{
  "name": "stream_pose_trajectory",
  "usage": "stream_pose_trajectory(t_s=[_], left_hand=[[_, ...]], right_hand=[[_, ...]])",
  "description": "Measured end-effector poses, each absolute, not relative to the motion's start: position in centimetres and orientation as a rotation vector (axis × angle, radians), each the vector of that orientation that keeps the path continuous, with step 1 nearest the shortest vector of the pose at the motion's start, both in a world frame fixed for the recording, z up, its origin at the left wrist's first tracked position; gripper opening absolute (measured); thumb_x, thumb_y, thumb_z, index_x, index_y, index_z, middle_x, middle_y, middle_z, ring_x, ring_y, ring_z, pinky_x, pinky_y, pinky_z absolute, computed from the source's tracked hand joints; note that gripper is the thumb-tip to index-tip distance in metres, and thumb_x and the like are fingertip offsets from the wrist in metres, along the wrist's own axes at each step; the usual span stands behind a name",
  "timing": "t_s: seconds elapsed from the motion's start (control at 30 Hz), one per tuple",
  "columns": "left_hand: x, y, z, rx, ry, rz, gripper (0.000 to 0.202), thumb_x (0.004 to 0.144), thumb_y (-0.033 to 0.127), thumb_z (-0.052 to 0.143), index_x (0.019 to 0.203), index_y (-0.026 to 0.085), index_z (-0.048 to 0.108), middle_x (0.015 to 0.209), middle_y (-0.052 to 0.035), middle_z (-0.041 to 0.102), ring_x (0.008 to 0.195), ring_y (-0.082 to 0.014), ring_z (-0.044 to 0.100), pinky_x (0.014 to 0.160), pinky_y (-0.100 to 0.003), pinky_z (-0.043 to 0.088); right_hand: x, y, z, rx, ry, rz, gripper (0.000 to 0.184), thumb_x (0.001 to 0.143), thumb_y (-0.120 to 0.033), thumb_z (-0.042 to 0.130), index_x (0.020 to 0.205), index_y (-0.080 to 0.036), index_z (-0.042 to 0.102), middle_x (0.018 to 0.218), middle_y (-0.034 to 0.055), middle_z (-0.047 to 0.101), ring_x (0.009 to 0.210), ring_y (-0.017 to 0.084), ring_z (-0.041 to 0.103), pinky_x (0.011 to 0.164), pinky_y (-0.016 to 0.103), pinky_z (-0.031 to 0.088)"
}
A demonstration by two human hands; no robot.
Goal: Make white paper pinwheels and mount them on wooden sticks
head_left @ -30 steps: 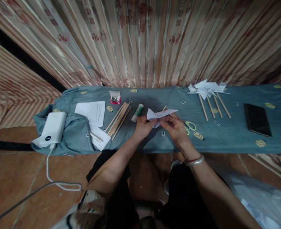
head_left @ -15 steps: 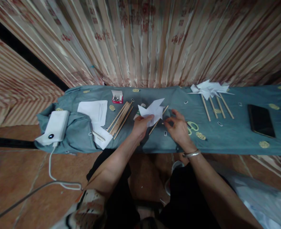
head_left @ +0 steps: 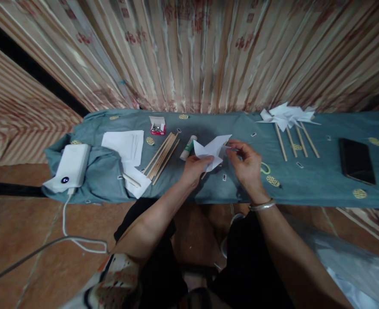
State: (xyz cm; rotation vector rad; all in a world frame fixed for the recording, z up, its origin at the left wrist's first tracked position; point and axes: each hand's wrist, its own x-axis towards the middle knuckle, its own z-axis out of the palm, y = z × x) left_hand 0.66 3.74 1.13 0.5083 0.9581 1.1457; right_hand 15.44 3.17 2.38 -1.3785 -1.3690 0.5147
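Right hand (head_left: 247, 167) has moved onto the white paper pinwheel (head_left: 211, 149), fingers (head_left: 240, 146) pinching its right side; left hand (head_left: 192, 170) clamps the near part, pointed blades (head_left: 221, 141) flaring far

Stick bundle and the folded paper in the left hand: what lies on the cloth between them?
In the head view, a green-and-white tube lies between the stick bundle and the folded paper.

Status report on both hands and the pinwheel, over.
Left hand holding white pinwheel. Right hand at its right edge. Glue stick close by, left.
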Motion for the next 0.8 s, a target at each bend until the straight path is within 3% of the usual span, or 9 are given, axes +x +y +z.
stream_pose_trajectory(t_s=[0.23,0.43,0.8], left_hand=[[0.8,3.8,0.8,0.544,0.968,1.173,0.019,0.056,0.019,0.081,0.071,0.012,0.072,0.069,-0.0038,0.072,0.063,-0.0152,0.064,0.068,-0.029,0.050],[0.8,3.8,0.8,0.578,0.961,1.181,0.020,0.056,0.020,0.080,0.072,0.012,0.072,0.068,-0.0027,0.072,0.061,-0.0128,0.062,0.066,-0.027,0.049],[0.6,3.6,1.4,0.630,1.002,1.166,0.012,0.061,0.019,0.079,0.065,0.012,0.070,0.063,-0.0013,0.069,0.057,-0.0120,0.060,0.062,-0.026,0.046]], right_hand=[[15.3,2.0,3.2,-1.411,-1.684,0.144,0.011,0.090,-0.026,0.057,0.093,-0.021,0.066,0.093,0.0062,0.074,0.089,0.023,0.067,0.085,0.040,0.052],[15.0,1.0,3.8,-1.380,-2.029,-0.194,0.020,0.097,-0.023,0.049,0.100,-0.018,0.068,0.097,0.0097,0.074,0.091,0.025,0.063,0.085,0.040,0.050],[15.0,0.8,3.6,-1.360,-2.111,-0.225,0.025,0.096,-0.022,0.049,0.104,-0.021,0.073,0.101,0.0089,0.073,0.094,0.025,0.061,0.085,0.040,0.049]])
